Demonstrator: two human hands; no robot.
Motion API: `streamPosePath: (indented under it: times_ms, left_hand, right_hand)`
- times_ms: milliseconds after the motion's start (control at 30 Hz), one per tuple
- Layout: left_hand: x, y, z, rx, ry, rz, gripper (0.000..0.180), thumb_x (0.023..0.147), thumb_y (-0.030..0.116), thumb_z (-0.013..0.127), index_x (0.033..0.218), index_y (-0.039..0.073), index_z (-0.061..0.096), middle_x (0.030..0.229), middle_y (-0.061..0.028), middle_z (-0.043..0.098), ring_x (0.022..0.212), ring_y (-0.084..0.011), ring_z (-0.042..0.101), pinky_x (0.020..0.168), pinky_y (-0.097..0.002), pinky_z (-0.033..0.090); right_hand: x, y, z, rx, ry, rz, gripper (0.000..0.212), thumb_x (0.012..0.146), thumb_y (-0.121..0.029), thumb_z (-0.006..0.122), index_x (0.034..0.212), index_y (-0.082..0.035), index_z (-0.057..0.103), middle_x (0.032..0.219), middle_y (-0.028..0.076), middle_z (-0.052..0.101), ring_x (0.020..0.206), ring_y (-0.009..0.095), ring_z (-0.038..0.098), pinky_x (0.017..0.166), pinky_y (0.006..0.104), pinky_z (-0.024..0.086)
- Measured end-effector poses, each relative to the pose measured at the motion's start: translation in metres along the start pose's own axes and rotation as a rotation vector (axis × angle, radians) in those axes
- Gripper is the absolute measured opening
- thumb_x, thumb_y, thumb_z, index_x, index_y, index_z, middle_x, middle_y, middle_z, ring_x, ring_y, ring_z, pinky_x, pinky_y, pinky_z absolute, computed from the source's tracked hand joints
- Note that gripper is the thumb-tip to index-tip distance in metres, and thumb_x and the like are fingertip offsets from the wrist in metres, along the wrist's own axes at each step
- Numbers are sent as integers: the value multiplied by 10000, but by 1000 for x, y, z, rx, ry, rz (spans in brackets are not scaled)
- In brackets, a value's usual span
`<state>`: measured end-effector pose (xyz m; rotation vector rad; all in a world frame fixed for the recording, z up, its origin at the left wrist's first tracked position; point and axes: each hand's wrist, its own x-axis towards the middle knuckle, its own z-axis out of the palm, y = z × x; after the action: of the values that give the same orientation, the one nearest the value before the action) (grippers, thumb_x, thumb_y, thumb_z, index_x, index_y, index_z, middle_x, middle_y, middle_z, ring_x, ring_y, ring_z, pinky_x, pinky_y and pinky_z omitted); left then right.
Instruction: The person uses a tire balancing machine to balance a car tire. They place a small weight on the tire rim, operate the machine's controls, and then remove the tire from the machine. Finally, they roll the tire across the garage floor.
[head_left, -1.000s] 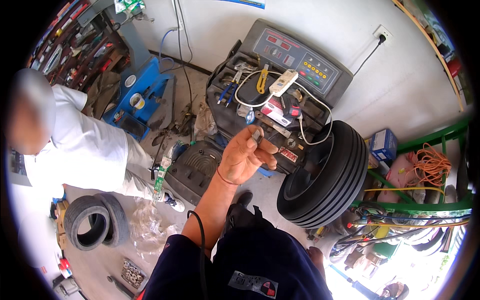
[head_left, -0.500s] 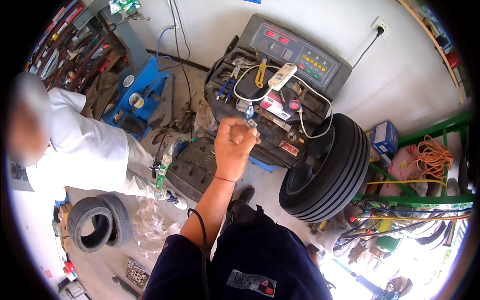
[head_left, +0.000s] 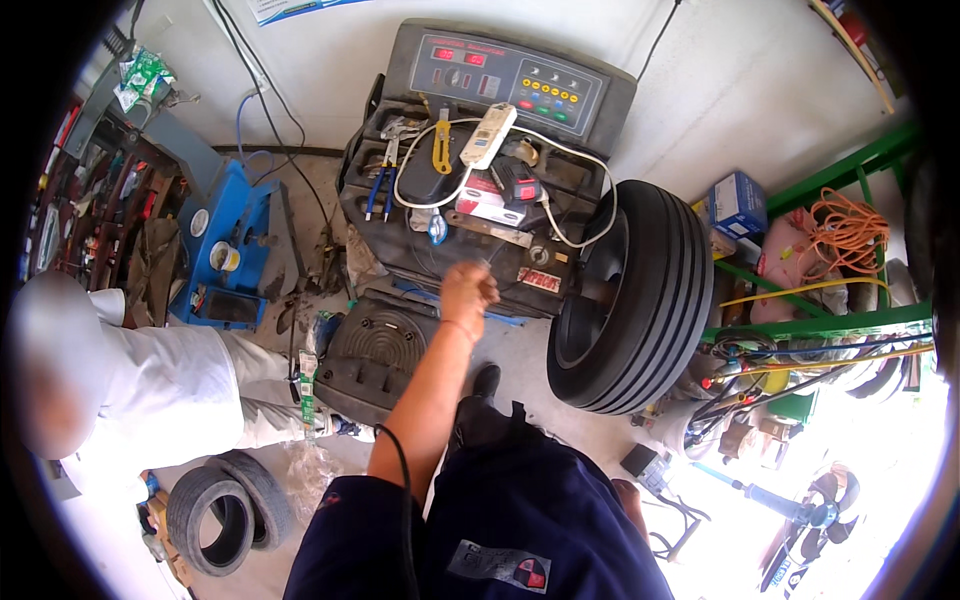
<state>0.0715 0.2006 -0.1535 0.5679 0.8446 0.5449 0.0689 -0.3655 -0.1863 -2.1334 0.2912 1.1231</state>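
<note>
Now at mid-frame near wheel balancer, with left hand curled; no longer showing small metal piece, hence impossible to tell whether grasping it.

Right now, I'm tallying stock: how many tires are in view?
3: one upright tire at the right end of the machine, plus a front tire and rear tire at lower left. Others may be hidden.

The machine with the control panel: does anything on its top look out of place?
Yes: the white power strip lies askew beside the yellow cutter, and its white cord loops loosely over toward the tyre. A loose cord there looks untidy; whether it touches the tyre, I cannot tell.
</note>
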Motion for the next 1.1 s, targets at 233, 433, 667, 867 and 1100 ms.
streamPosePath:
  times_ms: [233,433,667,867,1100]
  left_hand:
    - [112,-126,-33,632,246,219,141,869,118,622,978,53,561,788,-126,637,641,-244,611,565,-369,496]
    - [73,-119,11,1195,268,382,342,855,161,578,1178,74,507,989,-238,654,938,-448,613,795,-503,485]
    - [-4,-171,-49,1325,-198,155,316,845,153,573,1142,57,524,1000,-256,649,932,-449,621,805,-500,494]
    - [-3,-201,-100,1441,-137,-7,349,827,232,604,1108,25,593,1029,-240,662,1016,-405,625,889,-458,500]
    - [17,-185,-110,1343,-135,-167,243,809,230,591,916,33,685,972,-217,682,957,-382,641,850,-431,505]
  right_hand:
    - [-26,13,15,126,69,25,342,853,-87,583,1166,48,600,933,170,680,808,251,660,723,360,545]
    - [-70,25,7,-2,183,112,311,865,-152,599,1120,15,660,963,154,696,874,235,665,775,338,535]
    - [-37,58,19,102,118,79,318,860,-199,624,1102,-2,683,924,119,717,839,191,656,759,310,523]
    - [-14,-32,29,101,70,72,326,895,-141,552,1196,-17,580,914,142,687,754,219,667,642,345,536]
    - [7,-53,19,337,70,87,335,911,-116,506,1227,-12,536,914,149,666,711,227,671,574,316,529]
